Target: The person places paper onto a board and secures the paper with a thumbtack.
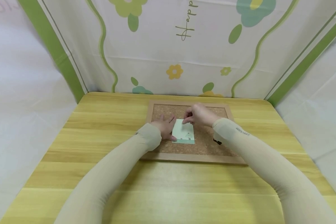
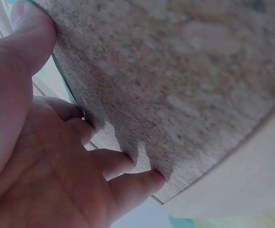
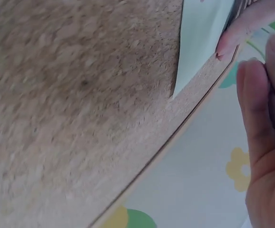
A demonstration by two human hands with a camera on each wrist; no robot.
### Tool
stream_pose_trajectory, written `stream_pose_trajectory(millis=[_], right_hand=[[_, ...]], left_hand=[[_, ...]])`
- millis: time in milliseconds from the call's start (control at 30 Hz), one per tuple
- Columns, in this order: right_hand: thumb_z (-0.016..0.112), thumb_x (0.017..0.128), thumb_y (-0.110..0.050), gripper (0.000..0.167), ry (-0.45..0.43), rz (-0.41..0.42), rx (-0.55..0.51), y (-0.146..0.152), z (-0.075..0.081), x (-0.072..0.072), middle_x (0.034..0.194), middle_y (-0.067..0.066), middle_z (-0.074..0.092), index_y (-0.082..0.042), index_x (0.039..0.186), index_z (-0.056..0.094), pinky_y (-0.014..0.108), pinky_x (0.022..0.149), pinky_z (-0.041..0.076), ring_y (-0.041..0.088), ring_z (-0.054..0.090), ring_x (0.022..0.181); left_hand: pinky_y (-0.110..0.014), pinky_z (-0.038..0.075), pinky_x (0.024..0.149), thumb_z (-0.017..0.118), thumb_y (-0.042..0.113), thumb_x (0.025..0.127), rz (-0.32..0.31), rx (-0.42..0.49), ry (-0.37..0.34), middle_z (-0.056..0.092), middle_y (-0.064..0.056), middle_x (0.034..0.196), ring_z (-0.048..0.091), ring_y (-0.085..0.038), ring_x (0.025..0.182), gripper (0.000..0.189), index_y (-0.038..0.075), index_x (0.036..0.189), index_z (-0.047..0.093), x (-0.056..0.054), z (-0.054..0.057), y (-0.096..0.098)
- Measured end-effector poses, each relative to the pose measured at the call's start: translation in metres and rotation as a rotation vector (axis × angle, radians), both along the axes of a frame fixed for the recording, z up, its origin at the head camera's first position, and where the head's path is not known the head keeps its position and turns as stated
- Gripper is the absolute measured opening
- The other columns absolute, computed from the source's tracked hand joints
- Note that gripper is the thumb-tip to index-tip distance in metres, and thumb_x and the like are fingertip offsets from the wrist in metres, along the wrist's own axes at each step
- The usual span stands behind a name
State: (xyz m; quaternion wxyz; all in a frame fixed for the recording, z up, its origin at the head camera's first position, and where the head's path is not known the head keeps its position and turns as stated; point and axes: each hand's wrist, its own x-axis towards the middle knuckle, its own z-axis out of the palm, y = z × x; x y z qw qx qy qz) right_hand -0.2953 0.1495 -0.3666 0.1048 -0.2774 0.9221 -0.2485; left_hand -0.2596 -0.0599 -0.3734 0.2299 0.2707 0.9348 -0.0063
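A pale green paper card (image 1: 183, 130) with a small printed scene along its bottom lies on a framed cork board (image 1: 204, 141). My left hand (image 1: 164, 127) rests over the card's left edge with fingers spread. In the left wrist view, several fingertips (image 2: 154, 178) touch the cork. Above the card's upper right part is my right hand (image 1: 200, 114), its fingers bent and thumb near the fingertips. In the right wrist view the right fingers (image 3: 256, 90) are close together, near the card (image 3: 197, 47). Whether anything small sits between them is hidden.
The board's wooden frame (image 1: 190, 158) lies on a wood-grain table (image 1: 173, 193). Behind the table hangs a white cloth (image 1: 148, 46) with printed flowers and green lines. A small black piece (image 1: 217, 142) shows under the right sleeve.
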Motion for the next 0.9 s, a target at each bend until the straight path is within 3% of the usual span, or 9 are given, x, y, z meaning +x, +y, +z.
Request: stream_pose_trajectory(millis=[233, 400, 500, 700, 900], right_hand=[[0.065, 0.097, -0.008, 0.013, -0.207, -0.103, -0.105, 0.006, -0.010, -0.018, 0.091, 0.012, 0.073, 0.001, 0.100, 0.074, 0.034, 0.072, 0.058, 0.023, 0.071, 0.079], [0.065, 0.096, -0.007, 0.013, -0.288, -0.134, -0.126, 0.008, -0.015, -0.029, 0.091, 0.010, 0.074, 0.001, 0.100, 0.074, 0.034, 0.074, 0.058, 0.019, 0.072, 0.078], [0.069, 0.094, -0.011, 0.011, -0.310, -0.154, -0.061, 0.005, -0.015, -0.032, 0.088, 0.008, 0.074, -0.002, 0.096, 0.075, 0.033, 0.074, 0.057, 0.018, 0.071, 0.077], [0.071, 0.094, -0.023, 0.014, -0.301, -0.170, 0.187, -0.008, -0.015, -0.038, 0.091, 0.002, 0.069, -0.010, 0.092, 0.074, 0.032, 0.080, 0.048, 0.018, 0.060, 0.084], [0.070, 0.095, -0.025, 0.018, -0.325, -0.147, 0.304, -0.022, -0.011, -0.045, 0.079, 0.002, 0.060, -0.009, 0.088, 0.070, 0.029, 0.066, 0.041, 0.018, 0.052, 0.074]], left_hand=[[-0.055, 0.023, 0.114, 0.056, 0.059, 0.091, -0.007, -0.002, -0.012, -0.002, -0.006, 0.166, 0.000, -0.046, 0.147, 0.100, 0.009, 0.160, 0.003, -0.001, -0.001, 0.000], [-0.054, 0.022, 0.114, 0.057, 0.060, 0.091, 0.000, 0.004, -0.021, -0.003, -0.005, 0.166, -0.001, -0.045, 0.147, 0.101, 0.010, 0.160, 0.003, -0.003, -0.003, 0.001], [-0.054, 0.021, 0.115, 0.056, 0.060, 0.090, -0.002, 0.005, -0.022, -0.002, -0.005, 0.166, 0.000, -0.045, 0.147, 0.101, 0.010, 0.160, 0.002, -0.003, -0.003, 0.001], [-0.054, 0.023, 0.114, 0.057, 0.060, 0.089, 0.006, -0.003, -0.027, -0.002, -0.004, 0.166, 0.000, -0.045, 0.147, 0.102, 0.011, 0.160, 0.003, -0.003, -0.003, 0.001], [-0.055, 0.024, 0.114, 0.055, 0.061, 0.090, -0.008, -0.028, 0.001, -0.001, -0.005, 0.166, 0.002, -0.045, 0.147, 0.101, 0.010, 0.160, 0.004, -0.004, -0.003, 0.002]])
